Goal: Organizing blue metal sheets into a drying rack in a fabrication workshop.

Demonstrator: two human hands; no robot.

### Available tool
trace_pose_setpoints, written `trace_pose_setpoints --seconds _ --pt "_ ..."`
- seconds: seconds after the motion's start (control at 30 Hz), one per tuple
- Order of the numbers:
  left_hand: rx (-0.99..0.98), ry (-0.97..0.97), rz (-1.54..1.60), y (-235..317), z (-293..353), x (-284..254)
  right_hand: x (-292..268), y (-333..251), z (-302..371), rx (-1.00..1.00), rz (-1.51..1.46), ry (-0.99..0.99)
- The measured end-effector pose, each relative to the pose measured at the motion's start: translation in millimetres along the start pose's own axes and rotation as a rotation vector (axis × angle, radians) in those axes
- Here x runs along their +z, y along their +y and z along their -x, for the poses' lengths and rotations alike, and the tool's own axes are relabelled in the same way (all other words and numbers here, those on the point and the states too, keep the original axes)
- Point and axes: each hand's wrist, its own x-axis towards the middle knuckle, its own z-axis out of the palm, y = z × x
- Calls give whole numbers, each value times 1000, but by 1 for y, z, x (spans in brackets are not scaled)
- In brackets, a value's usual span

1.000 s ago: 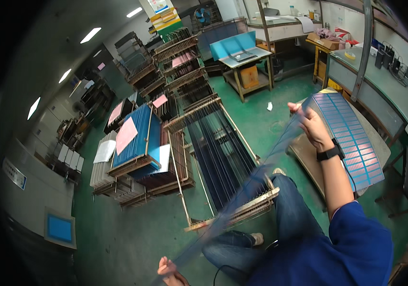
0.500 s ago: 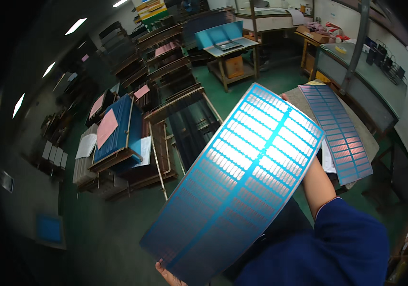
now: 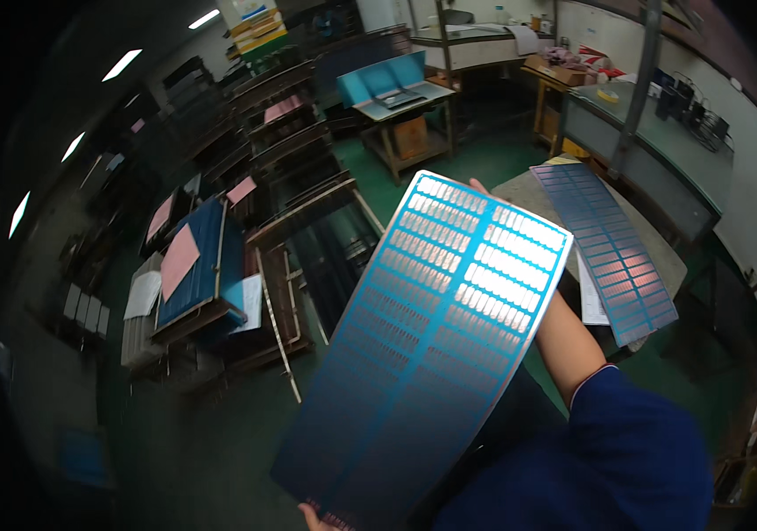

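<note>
A large thin circuit board panel (image 3: 422,336) is held up in front of me, tilted, with its top leaning right. Rows of small shiny pads and a blue lengthwise strip cover its face, and glare whitens the upper rows. My left hand (image 3: 313,519) grips the lower edge; only some of its fingers show. My right hand (image 3: 477,186) reaches behind the board, with fingertips showing at the top edge and the palm hidden. Right of it, a second similar panel (image 3: 607,252) lies on a small table (image 3: 666,252), overlapping white paper (image 3: 589,296).
Metal racks (image 3: 307,239) stand ahead and left, one carrying a stack of blue panels (image 3: 206,265) under a pink sheet (image 3: 180,261). A work table with a blue screen (image 3: 383,80) stands farther back. A long bench (image 3: 661,146) runs along the right wall.
The held panel has shifted left and stands a little steeper. Its glare has shrunk toward the upper rows. The whole view has shifted slightly; both hands keep their hold.
</note>
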Motion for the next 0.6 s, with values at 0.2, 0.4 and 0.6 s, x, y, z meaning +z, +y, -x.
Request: trace_pose_setpoints --seconds 0.2,0.4,0.6 --pt "-65 -256 187 -22 -3 57 -12 34 30 80 337 72" --pt "80 -227 331 -54 -15 128 76 134 78 -5 1340 -125" --pt "40 -529 -360 -39 -7 133 137 164 -10 -129 1152 -221"
